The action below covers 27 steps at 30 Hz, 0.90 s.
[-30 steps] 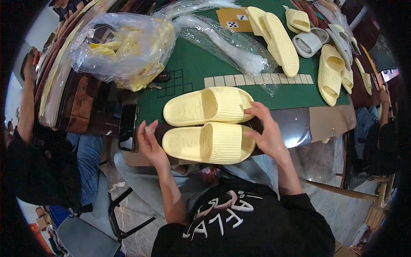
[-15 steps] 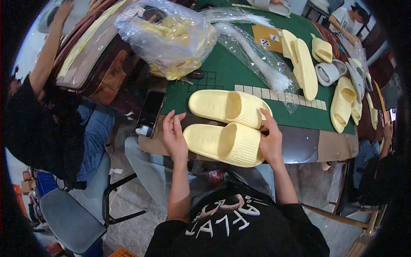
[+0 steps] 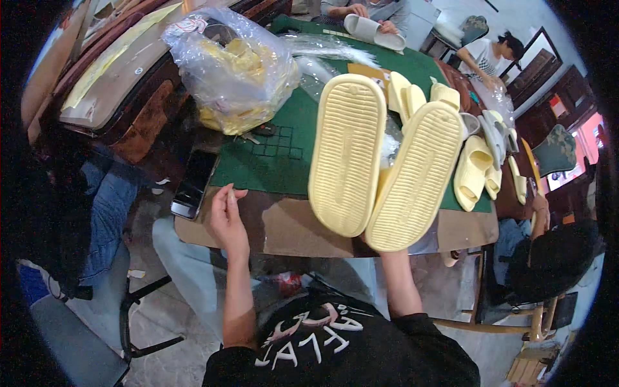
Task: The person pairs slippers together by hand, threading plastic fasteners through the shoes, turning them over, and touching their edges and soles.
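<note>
A pair of pale yellow slippers is tipped up above the table's near edge, with the ridged soles of the left slipper and the right slipper facing me. My right forearm reaches up behind them; the slippers hide my right hand, which holds them up. Apart from the slippers, to their left, my left hand hovers over the table edge, empty, with loosely bent fingers.
A clear plastic bag with yellow contents stands at the back left, beside keys. A phone lies at the left edge. More yellow slippers and grey slippers lie right. A person across the table handles a light slipper.
The slippers have gone from lying soles down, uppers in view, to being tipped up with their soles toward me. My left hand has come away from them. The view has shifted.
</note>
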Available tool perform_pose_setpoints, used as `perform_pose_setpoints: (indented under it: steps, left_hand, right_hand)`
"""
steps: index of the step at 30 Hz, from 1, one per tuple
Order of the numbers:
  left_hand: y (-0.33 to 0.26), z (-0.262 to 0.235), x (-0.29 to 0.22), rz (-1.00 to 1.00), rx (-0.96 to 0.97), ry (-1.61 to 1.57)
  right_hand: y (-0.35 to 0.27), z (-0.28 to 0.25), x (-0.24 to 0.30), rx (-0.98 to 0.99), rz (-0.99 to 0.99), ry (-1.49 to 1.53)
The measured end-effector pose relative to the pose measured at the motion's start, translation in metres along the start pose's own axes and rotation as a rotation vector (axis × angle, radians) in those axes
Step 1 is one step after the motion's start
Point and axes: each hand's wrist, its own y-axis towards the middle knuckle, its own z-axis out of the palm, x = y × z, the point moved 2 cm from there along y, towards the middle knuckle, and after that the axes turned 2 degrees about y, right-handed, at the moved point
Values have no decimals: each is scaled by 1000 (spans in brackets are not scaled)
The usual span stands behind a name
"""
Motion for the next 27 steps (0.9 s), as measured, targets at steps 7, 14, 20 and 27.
perform_pose_setpoints:
  steps: [7,14,20,27]
  left_hand:
    - [0,7,1,-33,69,-89]
    - [-2,10,-2,-37,81,-72]
    - [-3,9,2,-18,87,-41]
    - [-3,9,1,-33,114,-47]
  right_hand:
    - [-11,21,7,174,450,1593]
    - [-22,23,13,-116,816,1695]
    - [-25,21,11,-315,897,1610]
    - [-25,23,17,-387,929,1570]
